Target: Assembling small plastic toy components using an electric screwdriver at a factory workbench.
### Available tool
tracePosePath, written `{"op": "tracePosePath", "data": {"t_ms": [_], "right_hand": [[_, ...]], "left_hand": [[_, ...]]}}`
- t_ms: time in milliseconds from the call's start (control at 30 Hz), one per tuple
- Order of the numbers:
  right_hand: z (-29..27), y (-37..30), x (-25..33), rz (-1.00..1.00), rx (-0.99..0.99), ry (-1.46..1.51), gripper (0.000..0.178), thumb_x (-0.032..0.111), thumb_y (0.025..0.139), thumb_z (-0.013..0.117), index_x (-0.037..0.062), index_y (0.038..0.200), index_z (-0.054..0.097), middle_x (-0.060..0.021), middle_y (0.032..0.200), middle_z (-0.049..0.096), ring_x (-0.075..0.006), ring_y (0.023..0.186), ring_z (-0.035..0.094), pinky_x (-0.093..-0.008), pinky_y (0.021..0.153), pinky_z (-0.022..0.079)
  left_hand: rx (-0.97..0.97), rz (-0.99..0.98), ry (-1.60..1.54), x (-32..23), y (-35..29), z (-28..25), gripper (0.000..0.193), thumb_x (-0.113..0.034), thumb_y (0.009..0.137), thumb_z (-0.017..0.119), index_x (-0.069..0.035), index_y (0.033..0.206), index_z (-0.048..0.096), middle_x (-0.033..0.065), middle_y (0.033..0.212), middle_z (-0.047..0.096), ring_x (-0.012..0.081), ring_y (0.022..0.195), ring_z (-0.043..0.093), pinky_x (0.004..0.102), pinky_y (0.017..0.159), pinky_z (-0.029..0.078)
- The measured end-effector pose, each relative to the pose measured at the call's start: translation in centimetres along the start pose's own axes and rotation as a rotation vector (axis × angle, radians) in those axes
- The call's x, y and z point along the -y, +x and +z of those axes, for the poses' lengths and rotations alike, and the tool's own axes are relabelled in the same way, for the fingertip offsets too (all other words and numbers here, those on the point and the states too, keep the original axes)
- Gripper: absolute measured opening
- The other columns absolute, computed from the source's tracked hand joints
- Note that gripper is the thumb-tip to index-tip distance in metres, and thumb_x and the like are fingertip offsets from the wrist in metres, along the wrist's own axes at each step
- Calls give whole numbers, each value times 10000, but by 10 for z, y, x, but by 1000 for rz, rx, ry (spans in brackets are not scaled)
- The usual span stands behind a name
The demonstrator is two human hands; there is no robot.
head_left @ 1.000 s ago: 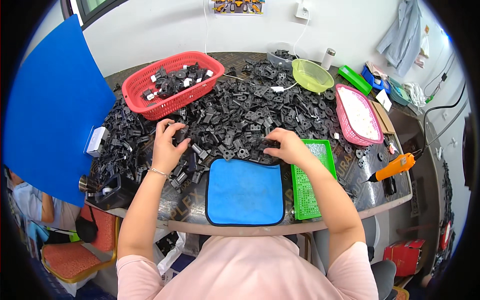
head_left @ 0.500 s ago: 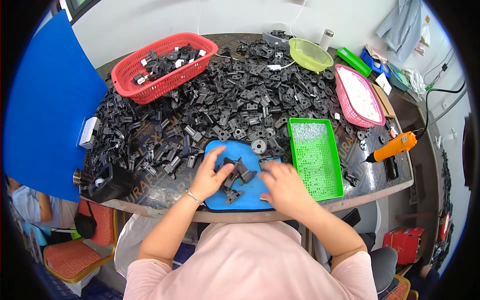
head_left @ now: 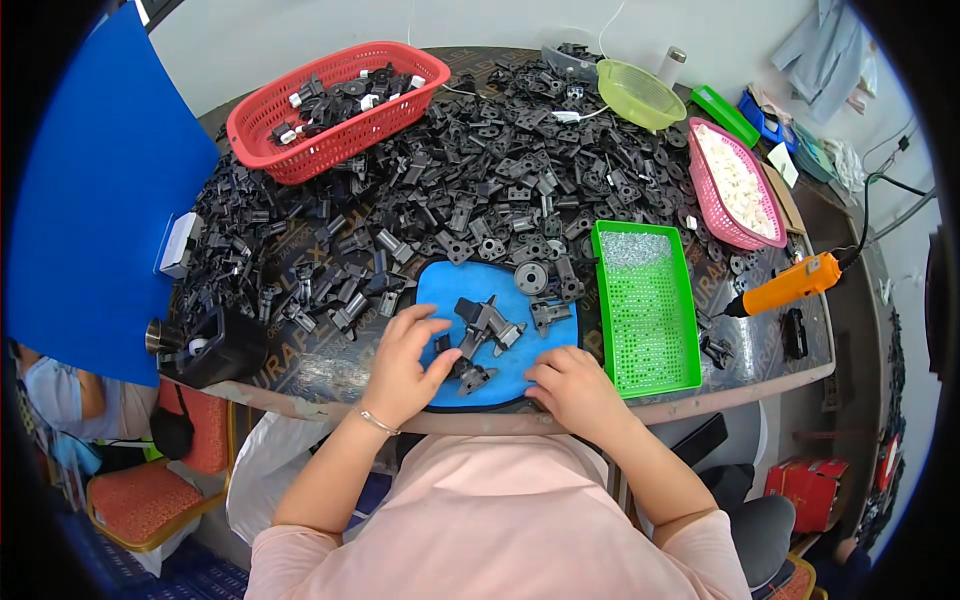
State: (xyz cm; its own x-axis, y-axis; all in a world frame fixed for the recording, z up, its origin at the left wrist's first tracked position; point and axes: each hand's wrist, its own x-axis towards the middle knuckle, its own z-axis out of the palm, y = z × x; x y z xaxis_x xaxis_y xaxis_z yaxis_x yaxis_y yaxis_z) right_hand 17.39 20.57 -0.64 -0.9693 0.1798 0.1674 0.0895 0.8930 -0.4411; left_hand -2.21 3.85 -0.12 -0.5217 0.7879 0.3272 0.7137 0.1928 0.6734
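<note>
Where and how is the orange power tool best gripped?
Probably around its thick orange body, the right hand coming from above: the narrow black tip points left and the cable leaves the opposite end, leaving the middle free to wrap.

white wall | gold-framed red chair | patterned dark-blue floor | pale-edged dark table
</note>
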Motion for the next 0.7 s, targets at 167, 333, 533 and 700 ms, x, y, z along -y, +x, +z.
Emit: {"op": "tracePosePath", "data": {"t_ms": [167,333,533,700], "right_hand": [[-27,22,5,27,71,18,321,299,723,740,94,952,648,-74,1007,588,-276,992,537,-389,864,424],[-38,65,-17,110,-177,-175,298,271,726,740,80,933,643,-85,988,590,-287,997,548,-389,841,444],[-56,77,-6,351,195,-216,338,229,702,761,63,963,626,-101,1001,584,-288,949,592,-390,782,498],[-40,59,-20,285,64,-180,377,241,683,780,73,989,638,-102,1010,587,-284,907,607,-377,759,504]], "left_hand": [[26,70,47,-17,32,19,341,-198,756,709,-37,1043,617,154,1076,573,342,983,544,398,839,454],[109,-2,19,1,43,25,295,-178,776,685,-26,1022,630,147,984,604,314,875,581,373,780,477],[-70,-436,-513,35,24,-4,146,-101,911,564,-35,1040,583,38,938,634,113,788,606,262,686,514],[-49,-719,-1119,10,13,-22,116,-95,927,509,-51,1029,540,91,1038,618,187,865,633,367,707,562]]}}
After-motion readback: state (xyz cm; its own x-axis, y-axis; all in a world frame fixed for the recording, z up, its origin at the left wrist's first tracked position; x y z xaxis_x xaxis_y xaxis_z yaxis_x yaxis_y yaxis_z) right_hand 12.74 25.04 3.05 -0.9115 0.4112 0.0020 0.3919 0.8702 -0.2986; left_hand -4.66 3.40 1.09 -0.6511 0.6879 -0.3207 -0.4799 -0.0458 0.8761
